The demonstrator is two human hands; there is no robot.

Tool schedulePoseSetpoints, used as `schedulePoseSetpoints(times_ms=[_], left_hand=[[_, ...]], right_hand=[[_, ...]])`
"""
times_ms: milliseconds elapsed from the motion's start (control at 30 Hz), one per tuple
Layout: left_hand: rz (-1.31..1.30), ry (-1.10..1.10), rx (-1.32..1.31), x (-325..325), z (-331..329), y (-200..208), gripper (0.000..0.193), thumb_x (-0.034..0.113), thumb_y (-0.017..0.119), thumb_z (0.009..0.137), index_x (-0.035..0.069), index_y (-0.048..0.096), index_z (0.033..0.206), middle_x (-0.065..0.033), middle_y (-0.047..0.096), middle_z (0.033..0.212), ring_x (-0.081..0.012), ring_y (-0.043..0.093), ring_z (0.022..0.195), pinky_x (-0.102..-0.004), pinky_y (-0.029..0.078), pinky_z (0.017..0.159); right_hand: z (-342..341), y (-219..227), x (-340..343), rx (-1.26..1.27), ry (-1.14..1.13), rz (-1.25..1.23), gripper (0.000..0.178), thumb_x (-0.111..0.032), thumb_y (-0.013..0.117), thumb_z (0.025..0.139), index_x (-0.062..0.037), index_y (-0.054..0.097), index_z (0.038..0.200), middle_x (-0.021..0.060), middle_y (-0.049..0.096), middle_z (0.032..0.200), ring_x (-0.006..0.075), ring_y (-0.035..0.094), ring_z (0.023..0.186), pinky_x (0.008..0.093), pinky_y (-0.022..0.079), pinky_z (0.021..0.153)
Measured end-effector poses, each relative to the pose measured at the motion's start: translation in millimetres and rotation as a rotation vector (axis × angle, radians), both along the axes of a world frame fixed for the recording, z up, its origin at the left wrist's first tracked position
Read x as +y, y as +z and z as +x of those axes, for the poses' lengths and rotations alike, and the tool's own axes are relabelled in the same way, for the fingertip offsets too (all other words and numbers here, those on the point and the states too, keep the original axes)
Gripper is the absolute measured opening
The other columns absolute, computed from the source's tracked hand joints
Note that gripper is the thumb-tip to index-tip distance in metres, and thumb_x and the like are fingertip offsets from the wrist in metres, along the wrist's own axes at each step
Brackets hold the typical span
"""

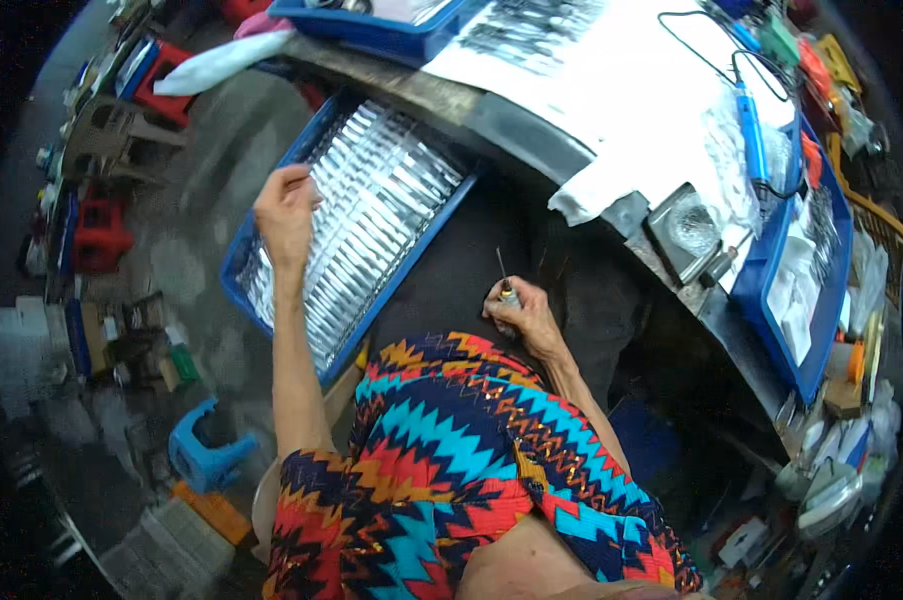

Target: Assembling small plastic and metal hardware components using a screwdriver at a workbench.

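Note:
My left hand [286, 220] is over the left side of a blue tray [400, 290], its fingers curled together in a pinch. Whatever lies between those fingertips, if anything, is too small to make out. Rows of shiny, silvery slim pieces [377, 225] fill the tray. In front of my lap, my right hand [534, 318] is closed round the short handle of a screwdriver-like tool [509, 293], whose thin metal shaft points up and away from me. That hand is apart from the tray, to its right.
A worktable with a white cover [642, 110] runs along the far and right side. On it are a blue pen-shaped tool [751, 135] with a black cable, a clear container [690, 225] and another blue tray [810, 375]. A blue stool [210, 452] stands on the floor at left.

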State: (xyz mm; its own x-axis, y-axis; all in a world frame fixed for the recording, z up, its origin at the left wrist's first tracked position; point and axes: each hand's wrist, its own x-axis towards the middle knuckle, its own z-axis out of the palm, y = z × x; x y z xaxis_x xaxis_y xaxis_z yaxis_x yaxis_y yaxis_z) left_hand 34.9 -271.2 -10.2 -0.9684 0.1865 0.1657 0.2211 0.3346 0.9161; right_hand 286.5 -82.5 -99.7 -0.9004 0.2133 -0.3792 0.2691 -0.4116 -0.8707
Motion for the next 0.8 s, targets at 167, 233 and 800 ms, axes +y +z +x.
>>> schedulePoseSetpoints(times_ms=[167,233,800], left_hand=[[0.013,-0.417,0.146,126,2,35,0.017,0.005,0.058,0.078,-0.002,0.06,0.093,-0.0099,0.063,0.08,-0.0131,0.06,0.069,-0.0251,0.048,0.063],[-0.081,-0.471,0.332,172,-5,34,0.017,0.006,0.057,0.077,-0.002,0.061,0.091,-0.0123,0.063,0.081,-0.0155,0.06,0.07,-0.0272,0.048,0.066],[-0.47,-0.6,0.956,288,-68,-9,0.017,0.01,0.063,0.072,0.009,0.063,0.089,-0.0096,0.058,0.088,-0.0296,0.054,0.087,-0.0399,0.043,0.077]], right_hand=[[2,-3,3,0.016,-0.02,-0.052,0.011,-0.009,0.061,0.076,-0.0034,0.054,0.083,0.0046,0.058,0.07,0.006,0.046,0.054,0.0202,0.037,0.048],[1,-3,5,0.023,-0.039,-0.065,0.012,-0.009,0.062,0.076,-0.003,0.055,0.083,0.005,0.058,0.07,0.0061,0.047,0.055,0.02,0.038,0.049],[2,-11,6,0.013,-0.039,-0.125,0.014,-0.011,0.061,0.078,-0.0022,0.053,0.086,0.0057,0.058,0.071,0.0074,0.051,0.06,0.0204,0.04,0.05]])
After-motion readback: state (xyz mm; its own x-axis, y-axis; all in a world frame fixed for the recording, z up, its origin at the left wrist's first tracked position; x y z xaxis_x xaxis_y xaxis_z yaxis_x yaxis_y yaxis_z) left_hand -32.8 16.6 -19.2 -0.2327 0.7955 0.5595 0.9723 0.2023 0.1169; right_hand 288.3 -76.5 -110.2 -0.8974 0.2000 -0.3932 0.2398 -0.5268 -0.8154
